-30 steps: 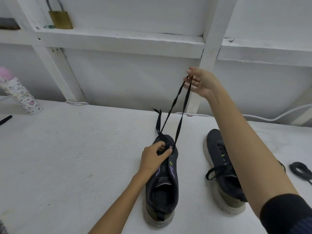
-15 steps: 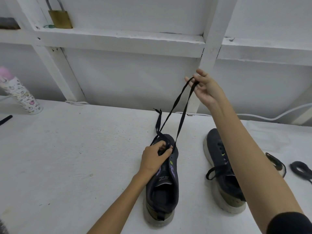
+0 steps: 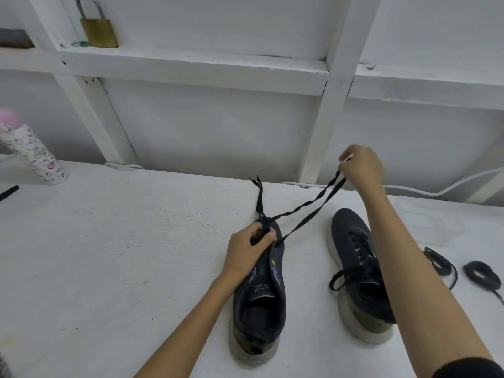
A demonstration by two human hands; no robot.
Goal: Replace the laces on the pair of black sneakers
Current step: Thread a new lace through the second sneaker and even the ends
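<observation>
A flat black lace (image 3: 305, 211) runs doubled and twisted from the front eyelets of the sneaker (image 3: 259, 304). The left hand (image 3: 245, 249) pinches it there, and the right hand (image 3: 361, 166) has its grip clamped on the raised strands.

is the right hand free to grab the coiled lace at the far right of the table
Probably not yet: the right hand pinches the lace running from the partly laced sneaker. The coiled lace lies uncovered beside that forearm, so after letting go the way looks free.
</observation>
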